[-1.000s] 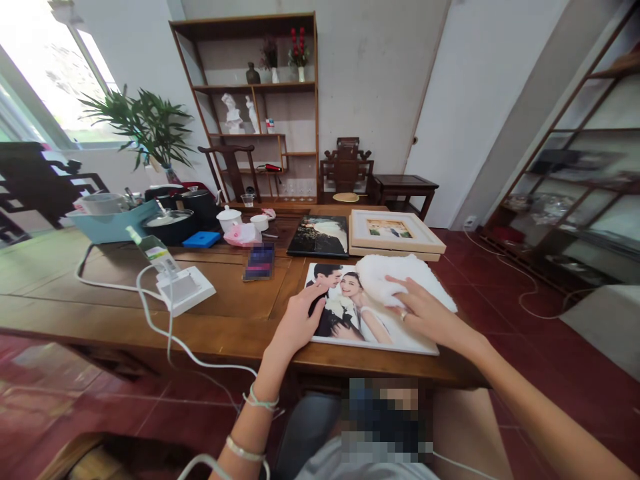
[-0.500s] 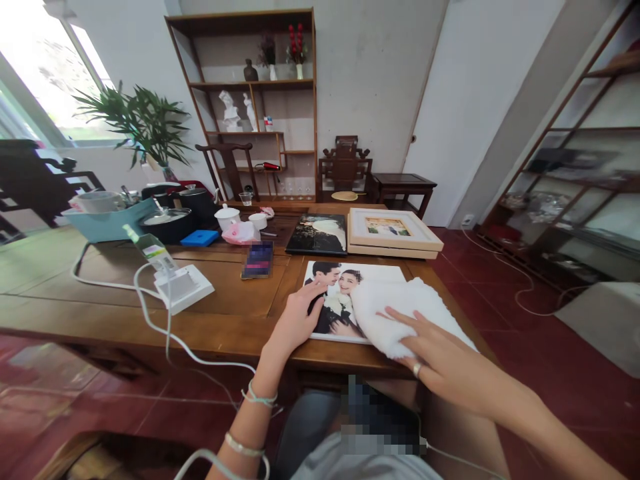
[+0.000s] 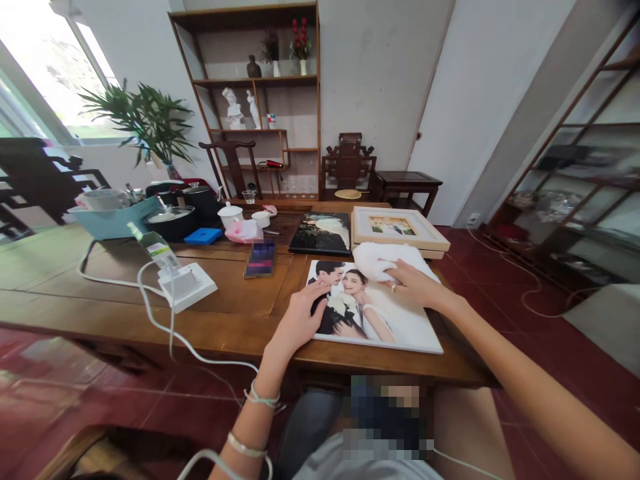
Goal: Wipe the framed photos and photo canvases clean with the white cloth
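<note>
A white-edged photo panel [image 3: 413, 327] printed with two people in wedding clothes lies flat at the table's front edge. My left hand [image 3: 300, 317] rests on its left part, fingers stretched out and slightly apart. With my right hand [image 3: 417, 285] I hold a fluffy white towel [image 3: 375, 257] bunched against the upper right of the panel. The towel covers the panel's top right edge and reaches toward the framed picture [image 3: 393, 223] behind. Just beyond the panel lies a dark photo panel [image 3: 320, 233] showing a white dress.
On the wooden table [image 3: 245, 300] a phone [image 3: 261, 259] lies left of the panel. Farther left are a white box [image 3: 187, 287] with cables, a blue box [image 3: 203, 236], a teal bin [image 3: 113, 220] and tea ware [image 3: 231, 215]. Shelves [image 3: 253, 81] stand behind.
My right hand has slid the towel up and away across the panel, uncovering its lower right part. My left hand stays on the panel's left side.
</note>
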`<state>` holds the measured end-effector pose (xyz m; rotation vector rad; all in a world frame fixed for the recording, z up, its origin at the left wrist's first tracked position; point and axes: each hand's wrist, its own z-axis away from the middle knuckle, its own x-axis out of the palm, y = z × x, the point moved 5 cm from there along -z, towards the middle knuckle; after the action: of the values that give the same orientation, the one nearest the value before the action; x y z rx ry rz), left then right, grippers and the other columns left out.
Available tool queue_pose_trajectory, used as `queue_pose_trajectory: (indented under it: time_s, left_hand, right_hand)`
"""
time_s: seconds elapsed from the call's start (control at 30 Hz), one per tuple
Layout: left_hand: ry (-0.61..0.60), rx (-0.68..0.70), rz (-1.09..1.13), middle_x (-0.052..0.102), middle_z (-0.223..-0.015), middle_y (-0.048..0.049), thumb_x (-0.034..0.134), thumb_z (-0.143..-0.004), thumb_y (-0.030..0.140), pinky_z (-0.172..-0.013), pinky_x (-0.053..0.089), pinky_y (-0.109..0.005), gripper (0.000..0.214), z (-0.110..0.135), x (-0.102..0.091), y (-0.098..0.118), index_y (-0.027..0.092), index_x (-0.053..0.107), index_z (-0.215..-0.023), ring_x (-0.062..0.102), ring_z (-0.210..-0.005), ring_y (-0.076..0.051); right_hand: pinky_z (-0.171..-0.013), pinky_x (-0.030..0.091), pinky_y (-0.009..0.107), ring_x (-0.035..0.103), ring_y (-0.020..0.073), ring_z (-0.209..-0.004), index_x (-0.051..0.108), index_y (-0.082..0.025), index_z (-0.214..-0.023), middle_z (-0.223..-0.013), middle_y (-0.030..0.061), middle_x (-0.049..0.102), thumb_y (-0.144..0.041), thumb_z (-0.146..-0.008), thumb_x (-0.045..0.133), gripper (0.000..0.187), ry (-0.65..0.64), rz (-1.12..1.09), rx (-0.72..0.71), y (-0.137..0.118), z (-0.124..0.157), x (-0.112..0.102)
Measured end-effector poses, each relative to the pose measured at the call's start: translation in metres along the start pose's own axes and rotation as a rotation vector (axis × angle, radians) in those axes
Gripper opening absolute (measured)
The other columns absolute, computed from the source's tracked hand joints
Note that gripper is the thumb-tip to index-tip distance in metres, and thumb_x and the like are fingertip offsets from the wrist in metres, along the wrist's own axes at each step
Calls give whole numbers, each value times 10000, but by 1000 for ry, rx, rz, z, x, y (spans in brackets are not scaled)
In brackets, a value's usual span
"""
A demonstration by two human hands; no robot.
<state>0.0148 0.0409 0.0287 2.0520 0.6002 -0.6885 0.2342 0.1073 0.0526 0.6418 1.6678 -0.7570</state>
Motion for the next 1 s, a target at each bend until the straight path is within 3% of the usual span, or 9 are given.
queue_pose_trajectory:
  time_s: [0.13,0.23,0.37,0.67,0.83,1.0]
  left_hand:
    - [10,8,1,620,-1253,-91,469,-862,125,-1073,376,-411,310,0,0,-1,167,640,-1118,497,-1253,-224]
    - [10,-11,-1,621,-1251,-91,473,-862,129,-1072,372,-425,309,0,1,-3,173,639,-1120,496,-1254,-229]
    - [10,-46,-12,617,-1257,-86,485,-855,130,-1061,383,-436,318,1,2,-5,183,635,-1131,499,-1250,-234]
    - [8,-26,-26,625,-1242,-108,469,-864,139,-1065,386,-431,302,0,3,-6,151,645,-1109,509,-1241,-230]
    - [14,4,-22,630,-1229,-129,463,-865,141,-1059,396,-415,297,-1,2,-4,123,648,-1097,522,-1228,-225]
    - [14,-9,-22,621,-1244,-119,483,-857,138,-1062,383,-447,300,-1,2,-5,152,648,-1107,520,-1230,-235]
  right_hand:
    - [-1010,355,482,488,298,-1185,652,-151,-1077,-1313,119,552,-139,-833,376,368,22,-2,14,6,-2,3]
    - [-1062,278,520,400,307,-1282,649,-122,-1071,-1380,161,477,-145,-829,397,351,39,0,26,-3,7,7]
    - [-1098,204,545,303,289,-1354,654,-119,-1048,-1378,179,475,-142,-820,416,330,19,-38,4,-34,33,3]
    - [-1120,171,552,175,282,-1395,699,-151,-900,-1473,124,340,-173,-856,434,270,-243,-72,-5,-106,93,-10]
    - [-1129,162,534,207,261,-1390,701,-165,-928,-1466,105,357,-122,-815,466,264,-222,-78,-76,-113,87,-8]
    - [-1119,210,513,276,249,-1369,678,-155,-1010,-1430,136,415,-124,-832,433,305,-128,-26,-63,-93,62,-5]
